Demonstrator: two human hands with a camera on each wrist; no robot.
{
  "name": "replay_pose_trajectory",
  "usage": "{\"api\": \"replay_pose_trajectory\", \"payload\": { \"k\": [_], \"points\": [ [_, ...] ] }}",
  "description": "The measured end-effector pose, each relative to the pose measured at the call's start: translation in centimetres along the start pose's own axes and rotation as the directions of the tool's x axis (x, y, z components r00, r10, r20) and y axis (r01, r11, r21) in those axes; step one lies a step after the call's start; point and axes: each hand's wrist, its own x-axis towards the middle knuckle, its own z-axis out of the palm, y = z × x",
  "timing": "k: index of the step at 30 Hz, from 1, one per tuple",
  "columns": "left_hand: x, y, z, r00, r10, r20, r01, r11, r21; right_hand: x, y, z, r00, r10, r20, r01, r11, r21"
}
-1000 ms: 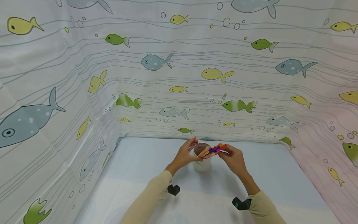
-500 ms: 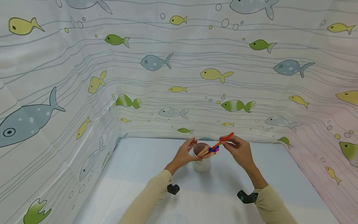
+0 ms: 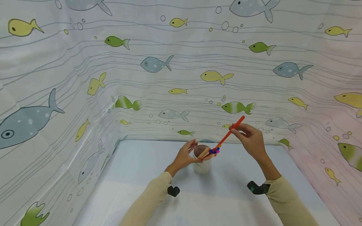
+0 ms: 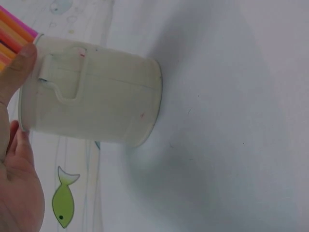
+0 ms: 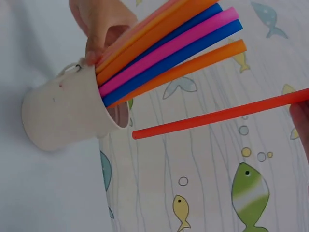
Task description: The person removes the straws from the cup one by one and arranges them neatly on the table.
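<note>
A white pot (image 3: 202, 168) with small side handles stands upright on the table. My left hand (image 3: 183, 157) grips its rim, the thumb in front and the fingers reaching round the left side. Leaning out of the pot to the right is a bunch of slim coloured sticks (image 5: 168, 53), orange, blue and pink. Up to the right, my right hand (image 3: 252, 140) pinches a long red pen-like stick (image 3: 225, 137) near its upper end. In the right wrist view the stick's lower end is apart from the bunch, just outside the pot's mouth.
Behind the table (image 3: 147, 149) hangs a white cloth (image 3: 158, 91) printed with fish, which also covers both sides. A dark wrist camera (image 3: 258, 188) sits on the right forearm, another dark camera (image 3: 173, 191) on the left.
My right hand has moved up and to the right, drawing the red stick out of the bunch. The left hand keeps its place at the pot.
</note>
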Motion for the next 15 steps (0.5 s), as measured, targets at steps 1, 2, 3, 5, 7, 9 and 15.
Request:
{"api": "replay_pose_trajectory", "payload": {
  "k": [1,2,3,5,7,9,15],
  "points": [
    [0.0,-0.1,0.0,1.0,0.002,-0.001,-0.002,1.0,-0.002,0.3,0.1,-0.1,1.0,0.0,0.0,0.0,1.0,0.003],
    [0.1,-0.6,0.1,1.0,0.003,-0.003,-0.003,1.0,-0.004,0.5,0.3,-0.3,1.0,0.006,0.001,-0.006,1.0,0.004],
    [0.2,-1.1,0.3,1.0,0.005,-0.007,-0.005,1.0,-0.006,0.7,0.6,-0.4,1.0,0.017,0.001,-0.017,1.0,0.006],
    [0.4,-2.1,0.5,1.0,0.004,-0.015,-0.004,1.0,0.0,0.9,1.7,-0.6,0.998,0.056,-0.002,-0.056,0.998,0.015],
    [0.6,-3.1,0.8,1.0,-0.005,-0.019,0.006,1.0,0.009,0.8,3.1,-0.8,0.993,0.119,-0.006,-0.119,0.993,-0.001],
    [0.8,-3.8,0.9,1.0,-0.017,-0.019,0.017,1.0,0.012,0.5,4.5,-0.9,0.982,0.188,-0.007,-0.188,0.982,-0.01],
    [0.8,-4.1,0.7,1.0,-0.02,-0.009,0.02,1.0,0.005,-1.2,7.7,-0.4,0.914,0.405,0.007,-0.404,0.914,-0.018]
  ]
}}
